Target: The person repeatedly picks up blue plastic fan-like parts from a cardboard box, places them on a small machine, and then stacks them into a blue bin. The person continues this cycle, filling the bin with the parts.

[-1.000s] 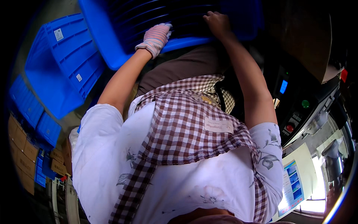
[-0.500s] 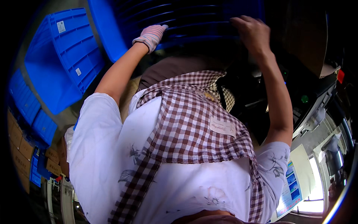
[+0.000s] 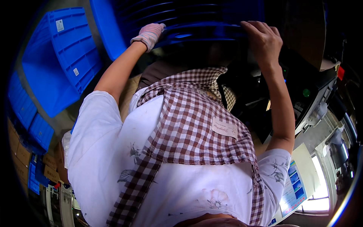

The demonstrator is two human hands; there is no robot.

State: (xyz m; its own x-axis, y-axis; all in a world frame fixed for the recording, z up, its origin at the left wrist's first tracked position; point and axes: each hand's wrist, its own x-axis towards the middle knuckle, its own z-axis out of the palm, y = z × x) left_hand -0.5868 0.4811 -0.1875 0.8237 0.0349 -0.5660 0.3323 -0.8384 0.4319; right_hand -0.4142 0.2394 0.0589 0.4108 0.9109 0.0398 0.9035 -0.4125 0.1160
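A glossy dark blue strip (image 3: pixel 204 32), perhaps the edge of a thin sheet, spans the gap between my hands. At its left end my left hand (image 3: pixel 148 36), in a grey glove with pink stripes, is closed with fingertips pinching the edge. My right hand (image 3: pixel 264 43) is bare; its bent fingers and thumb close at the strip's right end. Curved blue ridges (image 3: pixel 159 11) lie beyond the strip inside a dark blue container-like shape. Deep shadow hides what kind of thing the strip is and its underside.
Left of me a large blue plastic crate (image 3: pixel 75 49) lies tipped, with a blue panel (image 3: pixel 107 30) beside it. Smaller blue crates (image 3: pixel 22 98) and cardboard boxes (image 3: pixel 51 166) stand farther left. At right are a dark machine with a green light (image 3: pixel 306 92) and a brown cardboard sheet (image 3: pixel 306 34).
My right hand has shifted right and slightly down, and my left hand slightly left and up. Between them the blue strip shows broader and shinier.
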